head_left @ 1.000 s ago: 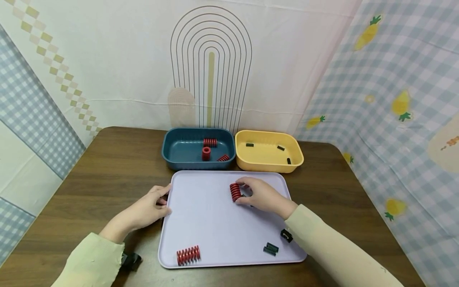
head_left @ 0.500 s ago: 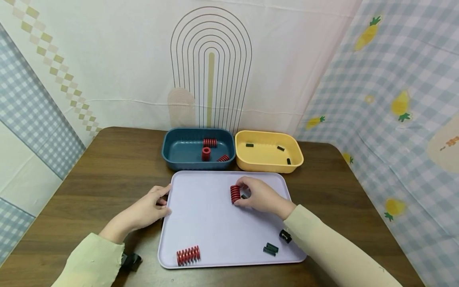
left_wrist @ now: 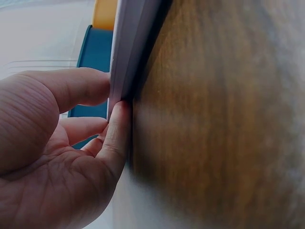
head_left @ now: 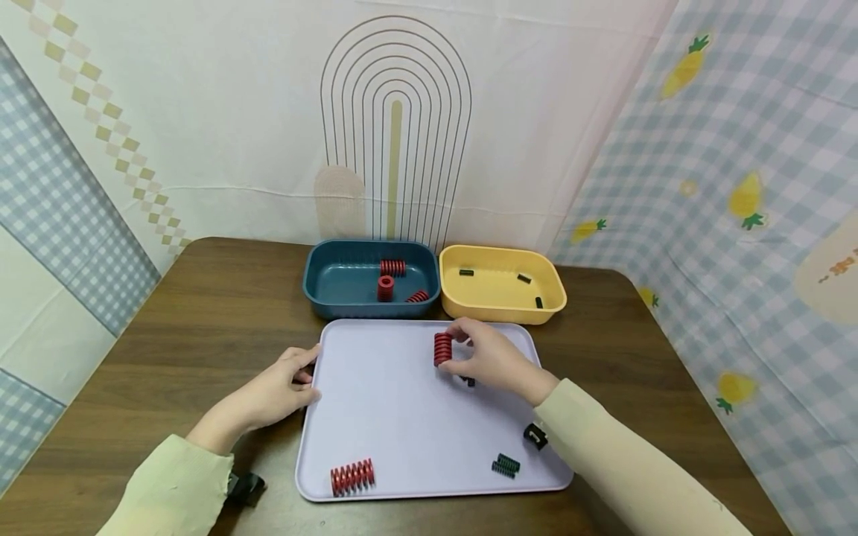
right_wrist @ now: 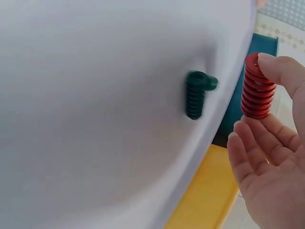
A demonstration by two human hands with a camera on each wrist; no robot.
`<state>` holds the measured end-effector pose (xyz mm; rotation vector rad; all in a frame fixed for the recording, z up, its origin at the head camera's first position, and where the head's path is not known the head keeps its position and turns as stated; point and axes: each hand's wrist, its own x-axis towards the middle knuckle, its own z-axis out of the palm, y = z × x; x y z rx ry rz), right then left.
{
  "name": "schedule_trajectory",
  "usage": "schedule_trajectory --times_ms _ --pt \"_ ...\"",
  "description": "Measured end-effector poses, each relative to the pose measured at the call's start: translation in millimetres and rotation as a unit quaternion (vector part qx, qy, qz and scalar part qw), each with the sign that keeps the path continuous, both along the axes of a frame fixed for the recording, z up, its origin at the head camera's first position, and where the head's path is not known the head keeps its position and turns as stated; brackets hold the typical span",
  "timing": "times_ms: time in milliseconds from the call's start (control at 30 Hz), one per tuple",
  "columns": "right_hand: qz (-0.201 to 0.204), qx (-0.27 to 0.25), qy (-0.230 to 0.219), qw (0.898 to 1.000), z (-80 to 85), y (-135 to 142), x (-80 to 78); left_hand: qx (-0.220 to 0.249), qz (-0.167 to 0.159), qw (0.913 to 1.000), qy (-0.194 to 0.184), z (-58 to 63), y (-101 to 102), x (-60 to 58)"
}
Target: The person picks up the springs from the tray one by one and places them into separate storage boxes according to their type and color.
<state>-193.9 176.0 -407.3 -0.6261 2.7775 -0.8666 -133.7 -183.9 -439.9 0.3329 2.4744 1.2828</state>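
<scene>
In the head view, my right hand [head_left: 492, 356] pinches a red coil spring [head_left: 442, 349] by its two ends, above the upper right of the lavender tray [head_left: 395, 417]. The right wrist view shows the thumb on one end of this spring and fingertips at the other, with the spring off the tray. Two dark green springs [right_wrist: 194, 98] lie on the tray near that hand. My left hand [head_left: 278, 387] holds the tray's left edge; in the left wrist view its thumb touches the rim and a finger tucks low against the side. Another red spring [head_left: 351, 477] lies at the tray's front left.
Behind the tray stand a blue bin [head_left: 342, 301] with red springs and a yellow bin [head_left: 496, 307] with small dark green springs. Two more green springs [head_left: 506, 465] lie at the tray's front right. Black wrist-camera parts [head_left: 535, 436] show near both cuffs.
My right hand has risen a little off the tray and moved slightly toward the bins, carrying the red spring. The left hand stays at the tray edge.
</scene>
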Motion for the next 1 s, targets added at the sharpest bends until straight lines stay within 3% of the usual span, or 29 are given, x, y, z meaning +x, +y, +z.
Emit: schedule_trajectory --times_ms 233,633,833,1000 --pt "0.002 -0.08 0.035 0.996 16.3 -7.0 -15.6 0.005 0.003 1.0 -0.001 -1.0 -1.8 0.7" --pt "-0.105 -0.164 0.034 0.98 25.5 -33.2 -42.3 -0.001 0.004 1.0 0.007 0.5 -2.2 0.8" --pt "-0.148 -0.166 0.017 0.975 22.4 -56.4 -55.1 -0.001 0.0 1.0 0.006 1.2 -0.2 0.6" --pt "-0.155 -0.144 0.027 0.977 17.6 -69.0 -63.1 -0.005 -0.001 1.0 0.005 1.6 1.1 0.9"
